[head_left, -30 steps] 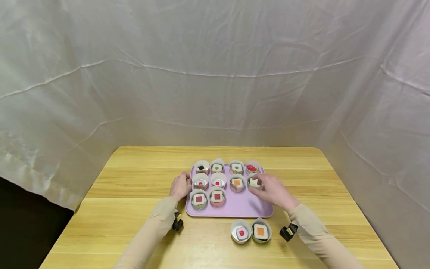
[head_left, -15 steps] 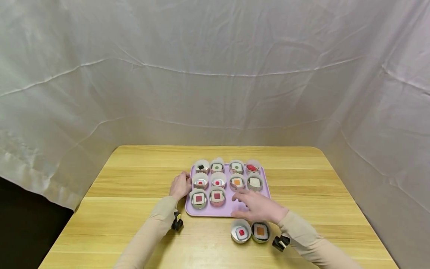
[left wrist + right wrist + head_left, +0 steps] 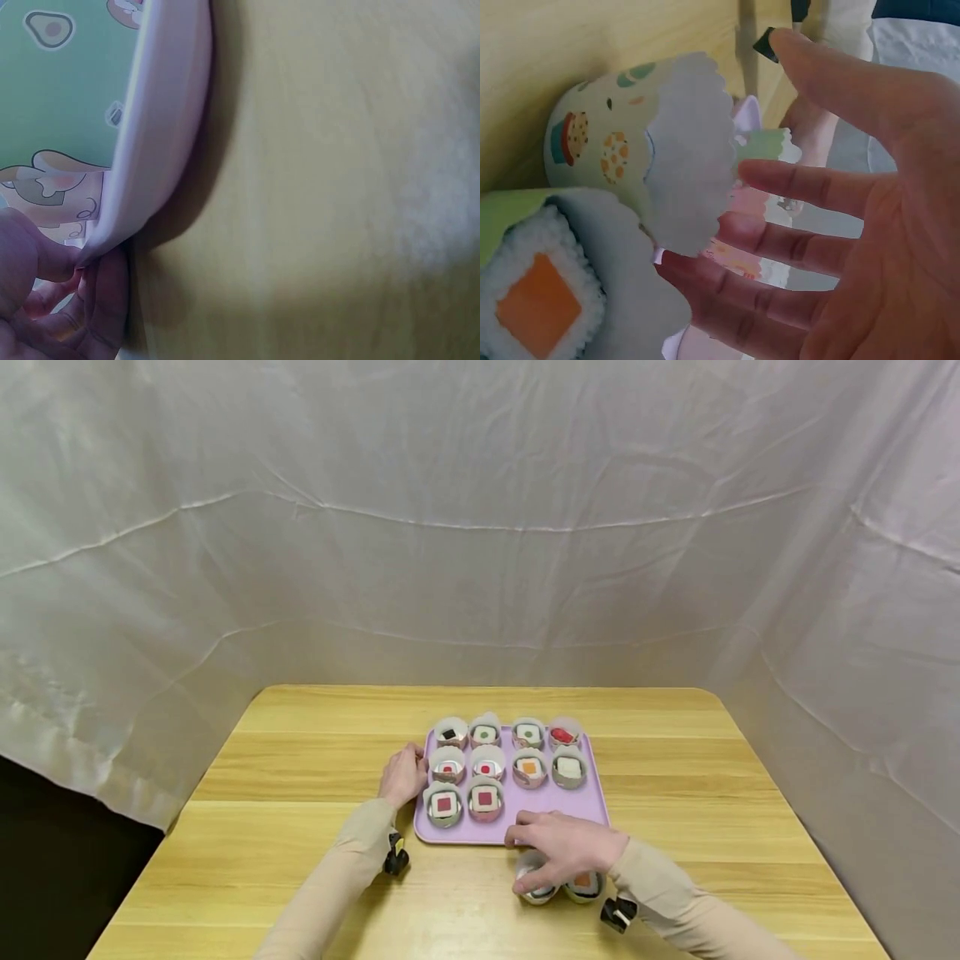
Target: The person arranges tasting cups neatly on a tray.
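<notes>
My left hand [image 3: 403,774] pinches the left rim of the lilac tray [image 3: 558,802]; in the left wrist view its thumb and fingers meet at the rim [image 3: 169,97]. Over the near edge of the tray, my right hand [image 3: 566,845] hovers above a paper cup [image 3: 528,862], partly covering it. In the right wrist view, the fingers are extended beside this patterned cup [image 3: 682,120], the thumb held apart. Whatever lies inside that cup is mostly hidden. Beside it stands another cup holding a square sushi piece [image 3: 544,300] with an orange centre.
Several paper cups with sushi pieces stand in rows on the tray, including one with a dark red centre [image 3: 444,806] and one with a plain white top [image 3: 568,768]. The wooden table [image 3: 315,760] extends around the tray, with a grey curtain [image 3: 480,568] behind.
My right hand has left the white-topped cup on the tray and come nearer, to the paper cup in front of the tray. My left hand has stayed at the rim.
</notes>
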Tool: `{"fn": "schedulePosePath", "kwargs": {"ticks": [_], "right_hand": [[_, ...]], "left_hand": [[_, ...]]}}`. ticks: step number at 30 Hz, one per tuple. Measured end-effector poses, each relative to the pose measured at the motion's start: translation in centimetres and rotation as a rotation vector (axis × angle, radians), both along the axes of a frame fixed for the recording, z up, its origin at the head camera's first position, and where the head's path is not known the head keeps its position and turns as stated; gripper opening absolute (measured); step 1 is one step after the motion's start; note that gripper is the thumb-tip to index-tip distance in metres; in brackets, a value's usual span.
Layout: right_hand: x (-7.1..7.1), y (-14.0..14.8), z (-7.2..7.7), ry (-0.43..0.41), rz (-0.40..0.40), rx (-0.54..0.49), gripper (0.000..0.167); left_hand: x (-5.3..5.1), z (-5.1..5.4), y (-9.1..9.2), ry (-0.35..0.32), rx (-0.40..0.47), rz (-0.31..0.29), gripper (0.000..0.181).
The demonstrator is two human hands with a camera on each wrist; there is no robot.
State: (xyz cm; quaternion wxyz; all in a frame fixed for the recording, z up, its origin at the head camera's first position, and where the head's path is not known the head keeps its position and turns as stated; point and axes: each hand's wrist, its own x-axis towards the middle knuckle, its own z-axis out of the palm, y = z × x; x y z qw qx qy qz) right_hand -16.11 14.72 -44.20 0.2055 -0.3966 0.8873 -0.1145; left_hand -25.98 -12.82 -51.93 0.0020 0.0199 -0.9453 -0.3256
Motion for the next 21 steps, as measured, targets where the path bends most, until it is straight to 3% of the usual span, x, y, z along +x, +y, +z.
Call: {"fn": "schedulePosePath", "kwargs": {"ticks": [21], "right_hand": [[1.07,-0.70,-0.74,-0.069,-0.022,0.102,0.053]], "left_hand": [[-0.05,-0.12,-0.08,-0.002,0.000,-0.003,0.023]]}}
